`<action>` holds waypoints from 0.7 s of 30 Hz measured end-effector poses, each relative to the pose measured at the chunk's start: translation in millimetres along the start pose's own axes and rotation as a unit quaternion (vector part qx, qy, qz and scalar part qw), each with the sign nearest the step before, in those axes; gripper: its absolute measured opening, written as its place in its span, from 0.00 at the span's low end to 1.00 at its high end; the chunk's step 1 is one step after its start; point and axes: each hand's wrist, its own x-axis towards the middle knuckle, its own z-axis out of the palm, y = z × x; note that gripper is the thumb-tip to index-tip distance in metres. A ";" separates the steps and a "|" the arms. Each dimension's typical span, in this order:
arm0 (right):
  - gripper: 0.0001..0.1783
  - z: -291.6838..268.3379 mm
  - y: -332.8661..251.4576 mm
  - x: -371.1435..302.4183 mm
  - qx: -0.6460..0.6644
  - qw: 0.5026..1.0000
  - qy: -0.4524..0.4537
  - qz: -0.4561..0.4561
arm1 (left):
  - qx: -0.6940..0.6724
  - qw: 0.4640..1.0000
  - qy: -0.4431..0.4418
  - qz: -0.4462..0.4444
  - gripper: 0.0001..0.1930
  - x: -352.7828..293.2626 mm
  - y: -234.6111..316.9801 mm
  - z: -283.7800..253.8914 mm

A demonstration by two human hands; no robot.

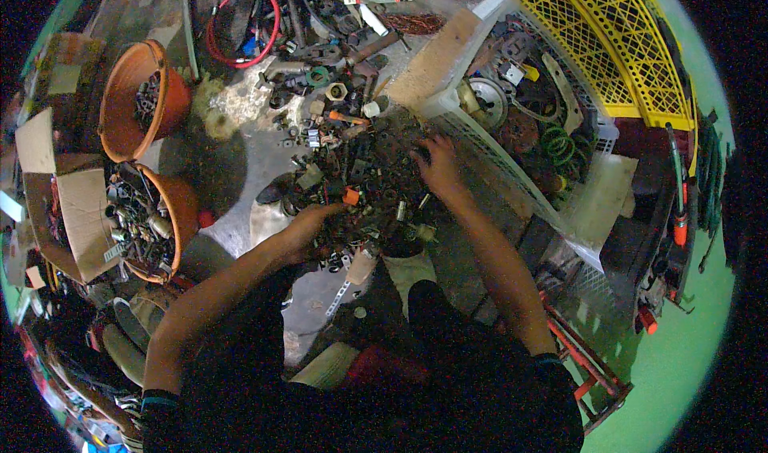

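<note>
A dark heap of small metal hardware (376, 185) lies on the floor in front of me. At its left edge is my left hand (312, 225), one finger stretched flat over the pieces; its other fingers are hard to see in the shade. A small orange piece (350, 197) lies just beyond that fingertip. My right hand (440, 165) is over the heap's right side, fingers bent and apart, with nothing visible between them. An orange-handled piece (348, 118) and a brass-coloured hex nut (336, 92) lie at the far side of the heap.
Two orange buckets (192, 213) holding metal parts stand at left, beside an open cardboard box (82, 213). At right is a pale plastic crate (512, 177) of parts, with a yellow crate (640, 45) behind. A red hose loop (278, 25) lies at the far side.
</note>
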 end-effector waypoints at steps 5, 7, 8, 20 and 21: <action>0.17 -6.8 -4.8 -17.4 0.243 0.957 0.087 0.134 | -0.020 0.999 -0.021 0.028 0.13 -3.4 3.6 3.3; 0.17 -28.3 -39.3 -26.4 0.352 0.918 0.059 0.172 | -0.056 0.997 -0.043 0.015 0.14 -2.2 3.5 2.2; 0.17 -32.6 -54.4 -31.8 0.401 0.898 0.031 0.179 | -0.057 0.997 -0.050 0.025 0.15 -3.0 4.0 3.5; 0.19 -17.6 -43.4 -1.1 0.163 0.986 0.026 0.010 | -0.058 0.997 -0.032 0.025 0.17 7.3 -1.5 -1.8; 0.20 -8.4 -24.6 5.3 0.056 0.998 0.039 -0.003 | -0.043 0.999 -0.020 0.022 0.16 9.0 -3.5 -4.2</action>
